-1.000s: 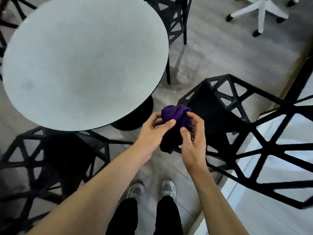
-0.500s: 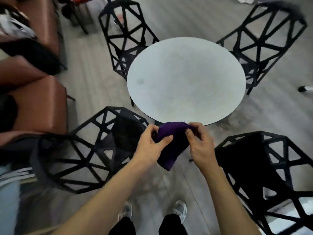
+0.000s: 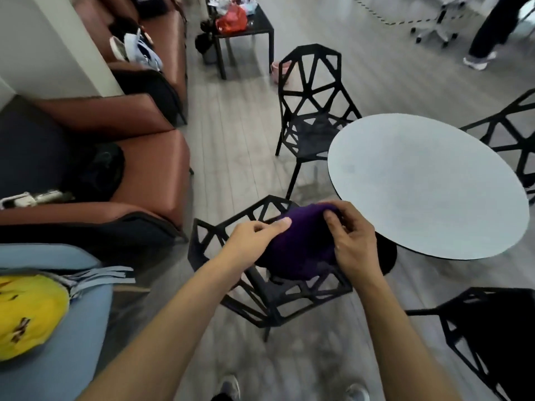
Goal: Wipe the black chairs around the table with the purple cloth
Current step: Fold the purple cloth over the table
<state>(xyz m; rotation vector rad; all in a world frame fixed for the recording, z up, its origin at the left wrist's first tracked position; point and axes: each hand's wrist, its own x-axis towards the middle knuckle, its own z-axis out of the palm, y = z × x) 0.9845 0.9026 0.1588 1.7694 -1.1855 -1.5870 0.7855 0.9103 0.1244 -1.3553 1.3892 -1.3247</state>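
The bunched, soft purple cloth (image 3: 301, 247) is in the middle of the frame, held up between both hands over the seat of the nearest black lattice-frame chair (image 3: 262, 302); whether it touches the seat cannot be told. The left hand (image 3: 252, 238) has the cloth's left side, its fingers (image 3: 278, 224) clamped on the fabric with one laid along the top. The right hand (image 3: 351, 244) takes the upper right edge, its fingers (image 3: 333, 219) curled in and pinching a fold. Just right of the hands is a round, pale grey tabletop (image 3: 428, 183) on a black pedestal, its near rim beside the right wrist. Three more black chairs of the same make ring it: a far chair (image 3: 312, 105) at upper centre, a side chair (image 3: 518, 134) at the right edge and a near chair (image 3: 492, 334) at lower right. A brown leather sofa (image 3: 150, 157) with dark bags fills the left, a light blue seat (image 3: 72, 342) carrying a yellow bundle (image 3: 29, 314) the lower left. A small black side table (image 3: 246, 30) with a red bag stands at the top, and a white office chair (image 3: 434, 27) at upper right.
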